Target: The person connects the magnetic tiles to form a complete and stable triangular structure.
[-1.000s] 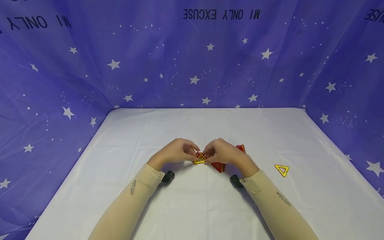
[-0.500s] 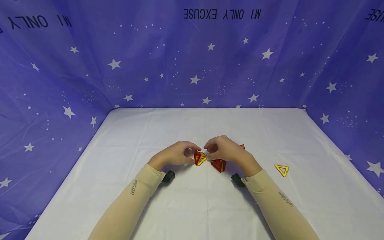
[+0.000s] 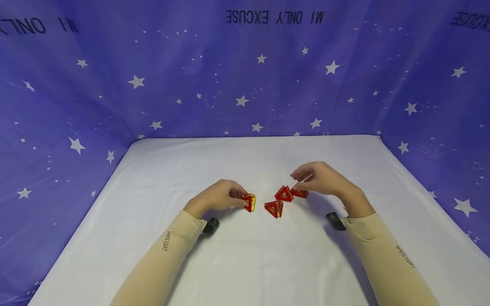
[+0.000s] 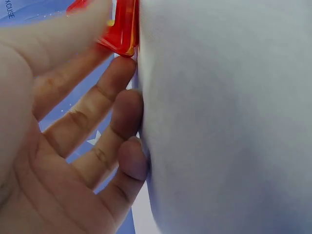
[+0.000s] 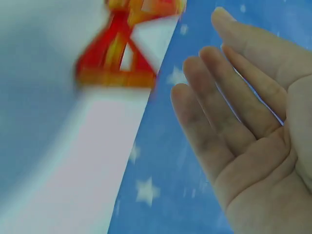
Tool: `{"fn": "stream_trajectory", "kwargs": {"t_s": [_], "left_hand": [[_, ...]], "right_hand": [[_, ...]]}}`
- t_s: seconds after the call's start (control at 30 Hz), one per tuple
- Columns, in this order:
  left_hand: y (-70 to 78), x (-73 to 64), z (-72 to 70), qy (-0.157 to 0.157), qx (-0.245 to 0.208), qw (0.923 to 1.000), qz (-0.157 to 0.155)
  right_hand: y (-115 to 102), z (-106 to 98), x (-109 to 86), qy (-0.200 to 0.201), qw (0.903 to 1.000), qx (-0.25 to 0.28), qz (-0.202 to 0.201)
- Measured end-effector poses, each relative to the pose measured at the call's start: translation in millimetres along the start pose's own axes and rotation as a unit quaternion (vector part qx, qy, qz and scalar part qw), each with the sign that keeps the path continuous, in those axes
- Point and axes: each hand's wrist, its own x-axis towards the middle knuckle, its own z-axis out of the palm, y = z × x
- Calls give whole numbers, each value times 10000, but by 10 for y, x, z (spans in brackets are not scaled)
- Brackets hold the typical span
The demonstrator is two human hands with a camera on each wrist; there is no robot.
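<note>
From the head camera, the left hand [image 3: 220, 197] pinches a small red-and-yellow triangle tile [image 3: 250, 202] standing on edge on the white table [image 3: 245, 255], while the right hand [image 3: 321, 178] hovers with relaxed, loosely spread fingers just above a cluster of red triangle tiles [image 3: 282, 199], holding none of them. The held tile and the cluster stand near each other but apart, so I judge the pieces only partly joined, with the left-hand tile not yet attached. In the left wrist camera, the thumb and forefinger grip the red tile [image 4: 119, 27] at the top of the frame, and the other fingers [image 4: 124, 117] rest curled against the cloth. In the right wrist camera, the palm is open with straight fingers [image 5: 219, 97], and the blurred red tiles [image 5: 122, 53] sit beyond the fingertips, untouched.
</note>
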Motion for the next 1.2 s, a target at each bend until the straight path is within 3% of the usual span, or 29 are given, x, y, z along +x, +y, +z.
{"fn": "stream_trajectory", "kwargs": {"t_s": [0.27,0.53,0.8,1.2], "left_hand": [[-67,-45,-27,70,-146,9997,-183],[-106,-77,-37,-35,-304,9991,-280],[-150,-81,-33,-10,-365,9988,-328],[-92,19,4,-114,-384,9991,-110]], "right_hand": [[517,-434,-566,-119,9983,-169,540],[984,-479,-995,-401,9951,3,900],[1170,-410,-1091,-147,9962,-195,838],[1157,-447,-1198,-60,9941,-62,1081]]}}
